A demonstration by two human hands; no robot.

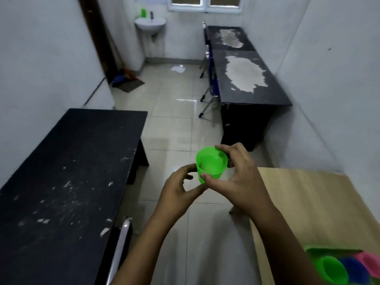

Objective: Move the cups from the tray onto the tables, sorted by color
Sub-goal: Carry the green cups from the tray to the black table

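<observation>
A green cup (210, 164) is held upright in mid-air over the tiled floor, between the tables. My right hand (238, 177) grips it, thumb on its lower side and fingers over the far rim. My left hand (178, 188) touches its left wall with the fingertips. At the bottom right, a green tray (312, 250) on a light wooden table (308, 202) holds another green cup (333, 271), a blue cup (354, 270) and a pink cup (370, 264), partly cut off by the frame edge.
A long black table (67, 182) runs along the left wall. Two worn black tables (246, 75) stand against the right wall, with blue folding chairs (211, 85) beside them. A chair back (121, 249) sits near my left arm. A sink (150, 24) is at the far wall.
</observation>
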